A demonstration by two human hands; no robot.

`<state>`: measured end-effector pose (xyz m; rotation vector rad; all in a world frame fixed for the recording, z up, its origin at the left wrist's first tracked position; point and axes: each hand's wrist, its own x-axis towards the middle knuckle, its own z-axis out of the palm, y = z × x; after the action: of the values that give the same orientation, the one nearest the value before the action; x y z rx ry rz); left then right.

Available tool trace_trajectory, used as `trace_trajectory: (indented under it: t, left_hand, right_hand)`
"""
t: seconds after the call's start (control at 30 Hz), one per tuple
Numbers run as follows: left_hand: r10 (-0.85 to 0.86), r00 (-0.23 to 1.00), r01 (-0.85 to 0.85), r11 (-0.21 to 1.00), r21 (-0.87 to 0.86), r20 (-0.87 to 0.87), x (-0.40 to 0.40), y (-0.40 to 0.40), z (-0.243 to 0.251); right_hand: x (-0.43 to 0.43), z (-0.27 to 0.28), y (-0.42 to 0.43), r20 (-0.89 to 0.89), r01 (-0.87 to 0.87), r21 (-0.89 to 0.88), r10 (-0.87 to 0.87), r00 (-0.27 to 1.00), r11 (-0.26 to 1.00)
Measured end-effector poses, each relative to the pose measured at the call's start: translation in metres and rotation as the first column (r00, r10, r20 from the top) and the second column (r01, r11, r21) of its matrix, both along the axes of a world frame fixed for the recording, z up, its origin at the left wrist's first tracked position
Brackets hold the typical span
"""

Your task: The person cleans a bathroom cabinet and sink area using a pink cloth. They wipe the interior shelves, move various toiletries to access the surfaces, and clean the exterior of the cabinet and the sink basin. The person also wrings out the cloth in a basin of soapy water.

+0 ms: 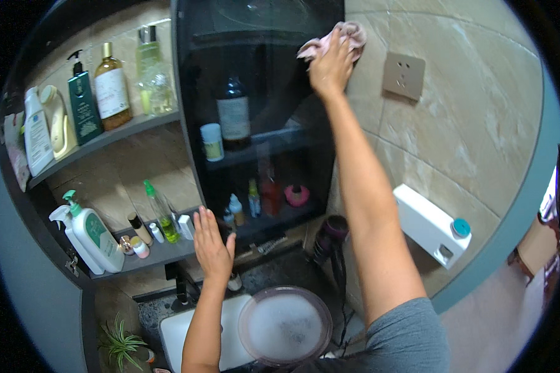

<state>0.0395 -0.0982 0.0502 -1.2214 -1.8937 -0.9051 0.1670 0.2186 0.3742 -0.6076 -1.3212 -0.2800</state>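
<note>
A crumpled pink cloth (353, 35) is under my right hand (333, 63), pressed against the upper right edge of a dark glass cabinet door (280, 93). My right arm reaches up along the tiled wall. My left hand (212, 245), empty with its fingers extended, is at the lower left corner of the glass door, beside a small white box (186, 227) on the lower shelf. Through the glass show a large dark bottle (234, 116), a white-capped jar (212, 142) and a pink round item (297, 195).
Open shelves (135, 123) on the left hold several pump bottles and small jars. Below are a white sink (182, 331), a basin of sudsy water (284, 326), a black faucet (182, 284), a hair dryer (331, 233) and a plant (121, 342). A white dispenser (429, 224) hangs at right.
</note>
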Motion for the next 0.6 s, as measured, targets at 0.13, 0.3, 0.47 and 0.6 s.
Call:
trace_trajectory:
  t: [0.13, 0.3, 0.47, 0.6]
  left_hand:
    - [0.002, 1.0, -0.002, 1.0, 0.013, 0.011, 0.001, -0.003, -0.001]
    - [-0.018, 1.0, 0.018, 1.0, 0.013, -0.01, 0.001, 0.0, 0.0]
    - [-0.018, 1.0, 0.018, 1.0, 0.008, -0.011, 0.001, -0.003, -0.001]
    - [-0.11, 0.992, 0.103, 0.989, 0.105, 0.065, 0.02, 0.0, -0.001]
  right_hand:
    - [-0.011, -0.139, -0.039, -0.003, -0.047, -0.145, 0.047, 0.999, 0.988]
    - [-0.015, -0.304, -0.086, 0.006, -0.117, -0.404, 0.13, 0.991, 0.907]
    - [-0.039, -0.35, -0.144, -0.102, -0.257, -0.614, 0.248, 0.963, 0.746]
    - [-0.007, -0.32, -0.176, -0.458, -0.742, -0.556, 0.607, 0.65, 0.374]
